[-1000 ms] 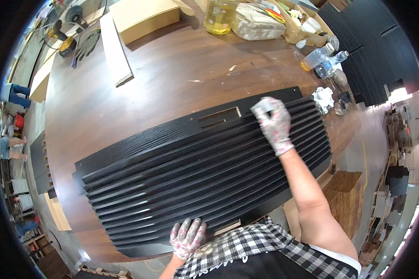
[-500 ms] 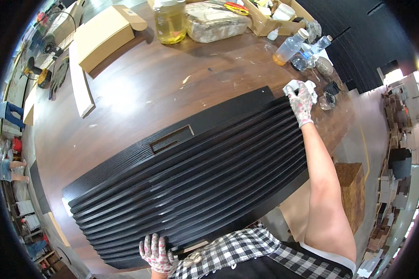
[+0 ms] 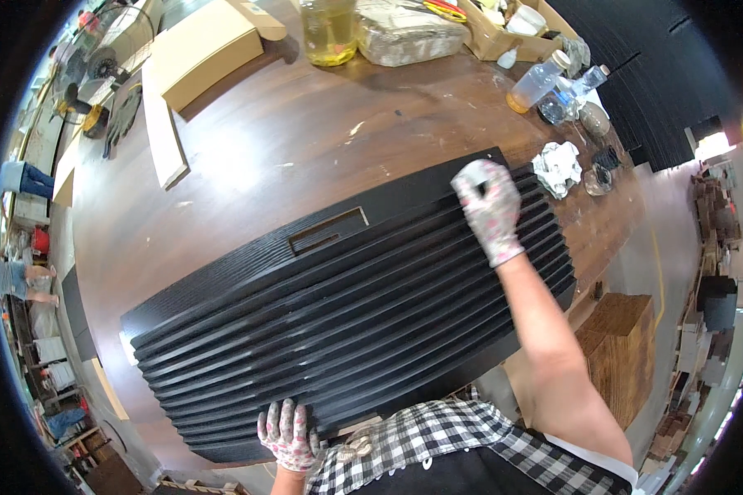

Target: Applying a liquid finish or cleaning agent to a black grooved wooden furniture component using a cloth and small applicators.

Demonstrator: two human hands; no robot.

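Observation:
A black ribbed panel (image 3: 347, 330) lies slanted across the brown table, its long grooves running from lower left to upper right. Along its far side is a flat black board (image 3: 421, 190) with a rectangular cutout. My left hand (image 3: 287, 437), in a floral glove, rests on the panel's near edge with fingers stretched out. Over the far right end of the panel, my right hand (image 3: 489, 210) wears a matching glove; its fingers are curled in and slightly blurred. Whatever they may hold is hidden. A crumpled white paper or cloth (image 3: 557, 169) lies just right of that hand.
Small bottles (image 3: 538, 81) stand at the back right, beside an open carton (image 3: 508, 45) of supplies. Farther left are a jar of yellowish liquid (image 3: 328, 33), a wrapped block (image 3: 409, 35), a cardboard box (image 3: 210, 58), a white strip (image 3: 163, 132) and a cordless drill (image 3: 87, 111).
My right hand has left the crumpled white wad on the table and moved left over the panel's end. My left hand stays on the near edge. The whole view has shifted slightly.

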